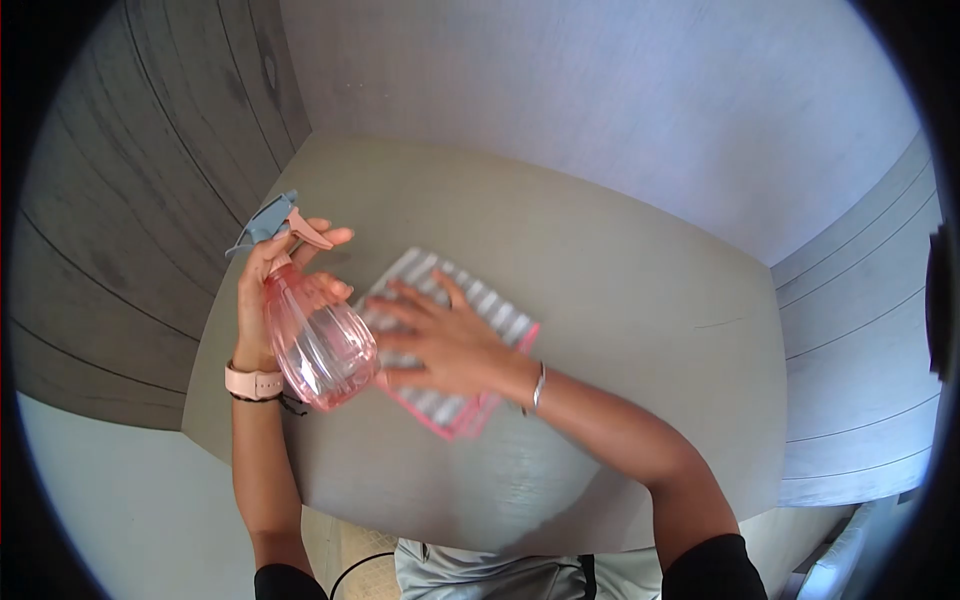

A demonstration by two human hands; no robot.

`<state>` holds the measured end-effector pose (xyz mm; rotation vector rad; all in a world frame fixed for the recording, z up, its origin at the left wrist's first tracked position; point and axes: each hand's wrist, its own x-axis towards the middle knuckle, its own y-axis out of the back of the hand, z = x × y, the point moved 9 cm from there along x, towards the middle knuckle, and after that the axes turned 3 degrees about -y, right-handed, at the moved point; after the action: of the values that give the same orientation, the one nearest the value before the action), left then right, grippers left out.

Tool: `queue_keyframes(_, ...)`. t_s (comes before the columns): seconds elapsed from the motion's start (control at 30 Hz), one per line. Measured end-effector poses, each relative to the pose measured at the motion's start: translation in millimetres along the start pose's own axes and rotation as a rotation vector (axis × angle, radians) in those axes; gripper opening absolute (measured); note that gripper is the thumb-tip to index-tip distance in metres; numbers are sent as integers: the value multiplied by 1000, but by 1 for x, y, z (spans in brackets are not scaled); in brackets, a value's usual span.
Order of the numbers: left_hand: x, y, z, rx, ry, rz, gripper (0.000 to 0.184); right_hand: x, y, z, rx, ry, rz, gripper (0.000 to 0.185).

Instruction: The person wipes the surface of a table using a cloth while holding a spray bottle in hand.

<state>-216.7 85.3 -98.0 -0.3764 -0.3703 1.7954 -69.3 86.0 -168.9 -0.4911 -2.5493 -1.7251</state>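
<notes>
My left hand [290,265] is wrapped round the neck of a pink see-through spray bottle [322,345] with a blue-grey and pink trigger head. The bottle is tilted and held up over the left part of the table. A folded grey-and-white striped cloth [490,300] with pink edges lies near the table's middle. On top of it rests my right hand [430,335], its fingers spread and slightly blurred.
The grey table [640,380] is bounded by a pale panel [600,100] at the back and wood-patterned panels [120,200] at the sides. Below its front edge, my lap and a black cable [358,565] show.
</notes>
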Motion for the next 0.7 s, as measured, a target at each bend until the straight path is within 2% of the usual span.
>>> queue_keyframes(0.07,-1,-2,-1,-38,14,30,50,23,23,33,-4,-67,172,54)
queue_keyframes(0.3,-4,-14,10,-1,-7,48,49,94,86,150,-105,-323,182,54)
queue_keyframes(0.37,-2,-14,7,-37,18,41,48,88,103,186,-128,-443,194,54)
queue_keyframes(0.6,0,-14,3,-12,33,44,50,9,157,264,-216,-577,166,56)
queue_keyframes(0.7,-1,-15,2,-6,45,35,50,-31,176,290,-260,-666,235,57)
